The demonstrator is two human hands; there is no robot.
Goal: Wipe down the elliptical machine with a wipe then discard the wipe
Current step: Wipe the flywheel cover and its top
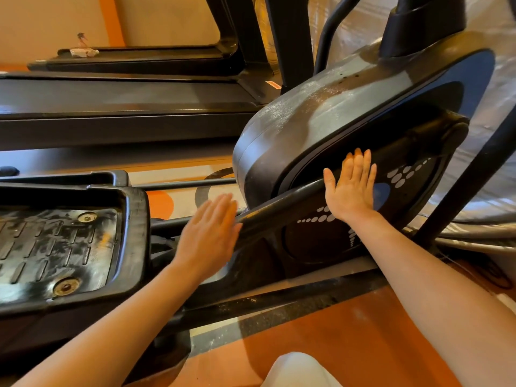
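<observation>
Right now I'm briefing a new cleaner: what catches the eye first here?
Two flat, open hands: the right hand lies on the elliptical's dotted side cover, the left hand hovers by the crank arm. Above, the dusty grey housing. At left, a scuffed foot pedal.

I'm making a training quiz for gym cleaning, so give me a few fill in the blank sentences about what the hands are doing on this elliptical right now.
1. The right hand lies flat against the ____ of the elliptical's flywheel housing.
2. Both it and the left hand have their fingers ____.
3. The foot pedal sits to the ____ of the left hand.
4. Neither hand holds a ____.

Missing words: side; straight; left; wipe
</observation>
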